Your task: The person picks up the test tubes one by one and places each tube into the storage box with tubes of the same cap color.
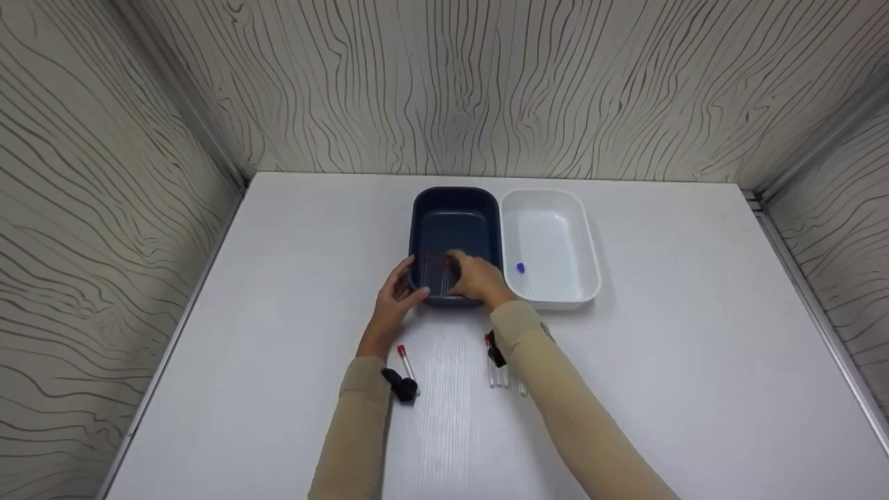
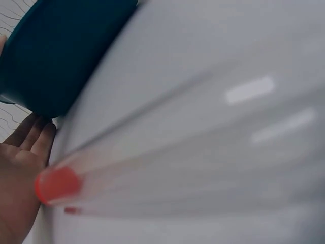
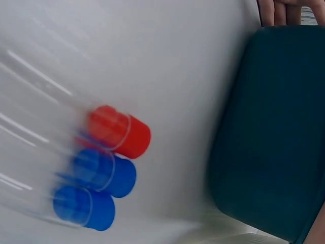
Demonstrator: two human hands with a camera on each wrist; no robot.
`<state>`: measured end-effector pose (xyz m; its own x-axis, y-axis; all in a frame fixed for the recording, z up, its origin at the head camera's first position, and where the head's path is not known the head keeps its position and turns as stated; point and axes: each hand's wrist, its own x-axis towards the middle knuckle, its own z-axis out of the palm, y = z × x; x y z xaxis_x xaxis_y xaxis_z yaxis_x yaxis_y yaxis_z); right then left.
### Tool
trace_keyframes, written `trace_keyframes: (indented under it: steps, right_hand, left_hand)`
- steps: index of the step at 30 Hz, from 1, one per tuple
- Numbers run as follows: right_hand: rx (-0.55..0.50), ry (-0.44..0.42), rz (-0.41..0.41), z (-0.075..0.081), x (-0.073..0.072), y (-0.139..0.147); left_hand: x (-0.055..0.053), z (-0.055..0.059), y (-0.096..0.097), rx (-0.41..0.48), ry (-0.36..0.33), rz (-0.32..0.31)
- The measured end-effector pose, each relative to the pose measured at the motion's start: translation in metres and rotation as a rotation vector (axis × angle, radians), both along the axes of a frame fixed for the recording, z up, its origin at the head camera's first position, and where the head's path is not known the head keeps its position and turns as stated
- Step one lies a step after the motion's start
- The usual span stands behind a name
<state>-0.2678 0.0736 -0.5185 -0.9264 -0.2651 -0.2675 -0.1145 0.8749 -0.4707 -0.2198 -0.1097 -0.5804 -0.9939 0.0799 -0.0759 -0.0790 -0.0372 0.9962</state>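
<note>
My right hand (image 1: 479,278) reaches over the front of the dark blue bin (image 1: 455,193), thumb and fingers pinching a red-capped test tube (image 1: 445,278) lengthwise near the bin's floor. Another red-capped tube (image 1: 426,257) lies to its left inside. At the bin's front left corner is my left hand (image 1: 394,302), thumb by the front rim and fingers along the side. The left wrist view shows those fingers (image 2: 43,137) nearly straight against the bin's lower wall (image 2: 66,61). Both the right hand's grip and the bin's inside are hidden in the right wrist view.
A white bin (image 1: 594,267) adjoins the dark one on the right, with a blue-capped tube (image 1: 521,267) inside. Below my left wrist lies a red-capped tube (image 1: 407,362). Under my right forearm lie several tubes, with one red cap (image 3: 127,134) and two blue caps (image 3: 122,177) showing.
</note>
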Motion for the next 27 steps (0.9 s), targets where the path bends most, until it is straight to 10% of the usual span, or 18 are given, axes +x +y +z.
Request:
trace_keyframes:
  steps: [9, 27]
  right_hand:
    - [-0.015, 0.032, -0.007, -0.002, 0.001, 0.001]
    - [-0.314, 0.085, 0.049, 0.011, 0.013, 0.016]
  left_hand:
    - [0.010, 0.025, -0.002, -0.016, -0.006, -0.042]
    - [0.011, 0.028, -0.003, -0.020, -0.022, -0.053]
